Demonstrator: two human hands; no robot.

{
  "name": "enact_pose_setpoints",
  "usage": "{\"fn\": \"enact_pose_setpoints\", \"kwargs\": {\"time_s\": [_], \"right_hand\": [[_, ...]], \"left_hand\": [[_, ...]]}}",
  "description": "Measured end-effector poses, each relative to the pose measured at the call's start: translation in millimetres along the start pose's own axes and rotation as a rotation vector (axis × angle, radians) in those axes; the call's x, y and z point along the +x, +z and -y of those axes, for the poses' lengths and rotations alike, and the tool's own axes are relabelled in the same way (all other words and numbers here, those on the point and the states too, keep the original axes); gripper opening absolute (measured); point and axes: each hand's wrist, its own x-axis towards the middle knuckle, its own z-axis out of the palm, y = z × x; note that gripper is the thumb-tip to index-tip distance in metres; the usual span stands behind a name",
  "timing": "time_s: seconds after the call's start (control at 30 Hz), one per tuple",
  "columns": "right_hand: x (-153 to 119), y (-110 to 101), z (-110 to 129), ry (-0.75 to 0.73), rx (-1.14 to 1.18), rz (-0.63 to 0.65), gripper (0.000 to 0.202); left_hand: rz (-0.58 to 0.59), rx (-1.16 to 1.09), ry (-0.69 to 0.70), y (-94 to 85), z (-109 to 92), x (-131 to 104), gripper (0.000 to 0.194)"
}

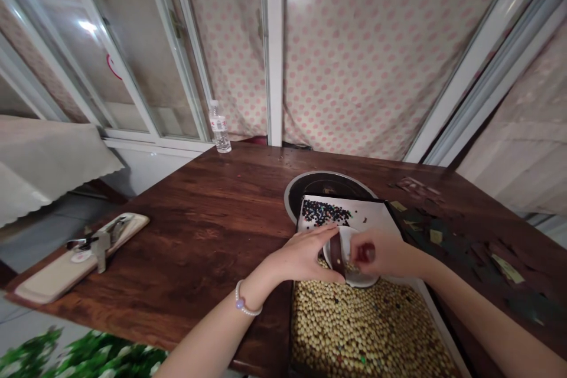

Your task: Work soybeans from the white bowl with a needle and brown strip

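Note:
My left hand (305, 251) holds a small dark brown packet (337, 248) between thumb and fingers, over the left side of a white bowl (365, 279). Over the bowl's right side, my right hand (387, 254) is curled in a pinch and blurred; whatever its fingertips hold cannot be made out. A few pale beads lie inside the bowl. It rests in a dark-rimmed tray (381, 212) among many cream-gold beads (354, 325). Dark shiny beads (325, 211) are gathered at the tray's far left corner.
Under the tray's far end is a round black plate (295, 189) with a grey rim. Brown packets with yellowish labels (507, 267) are spread over the table's right side. A water bottle (220, 130) stands at the back. A pale board (48, 277) with a metal tool is at left.

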Motion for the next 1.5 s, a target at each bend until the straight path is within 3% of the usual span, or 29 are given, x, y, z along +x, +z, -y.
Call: {"fn": "enact_pose_setpoints", "kwargs": {"time_s": [0.03, 0.17, 0.27, 0.37, 0.47, 0.5, 0.6, 0.67, 0.77, 0.87, 0.97, 1.03, 1.13, 1.23, 1.3, 1.33, 1.4, 1.5], "right_hand": [[-1, 0, 0, -0.002, 0.031, 0.072, 0.011], [0, -1, -2, 0.0, -0.053, -0.178, 0.011], [1, -2, -5, -0.01, -0.024, -0.062, 0.01], [1, -3, -4, 0.009, -0.097, -0.197, 0.012], [0, -3, -2, -0.02, -0.023, 0.012, 0.01], [0, -3, -2, -0.023, -0.026, -0.002, 0.01], [2, -2, -4, -0.007, -0.097, -0.201, 0.013], [3, -2, -6, -0.022, -0.043, -0.113, 0.011], [3, -3, -8, 0.0, -0.04, -0.198, 0.013], [1, -4, -7, -0.007, 0.006, 0.009, 0.01], [2, -3, -8, 0.023, -0.071, -0.223, 0.014], [3, -2, -9, -0.003, -0.023, -0.089, 0.011], [5, -1, -10, 0.038, -0.018, -0.187, 0.012], [5, -1, -8, 0.023, -0.009, -0.062, 0.011], [5, 0, -7, 0.034, -0.041, -0.211, 0.012], [5, 0, -7, 0.028, -0.046, -0.218, 0.012], [6, 1, -6, 0.0, -0.04, -0.101, 0.011], [8, 0, -5, 0.035, -0.101, -0.251, 0.013]], "left_hand": [[-0.007, -0.009, 0.01, 0.3, 1, 0, 0.099], [-0.018, -0.027, 0.031, 1.5, 4, 1, 0.099], [-0.008, -0.028, 0.029, 1.6, 5, 1, 0.099], [-0.001, -0.018, 0.024, 1.1, 5, 1, 0.1], [-0.008, -0.024, 0.02, 0.7, 4, 0, 0.099], [-0.01, -0.027, 0.021, 0.7, 4, 0, 0.099], [-0.01, -0.027, 0.025, 1.1, 5, -1, 0.099], [-0.011, -0.03, 0.025, 1.5, 5, -1, 0.099], [-0.01, -0.036, 0.029, 2.0, 6, -1, 0.1], [-0.006, -0.028, 0.035, 2.0, 7, 0, 0.101], [0.003, -0.009, 0.032, 1.4, 6, 0, 0.1], [0.014, 0.005, 0.023, 0.7, 5, -1, 0.101], [0.018, 0.008, 0.015, -0.4, 3, -1, 0.101], [0.013, 0.006, 0.005, -1.5, 1, -2, 0.099], [0.016, 0.013, -0.003, -1.9, 0, -2, 0.097], [0.018, 0.014, -0.003, -2.0, 0, -2, 0.097], [0.021, 0.014, 0.002, -2.1, 0, -2, 0.097], [0.017, 0.01, 0.004, -2.1, 0, -2, 0.097]]}}
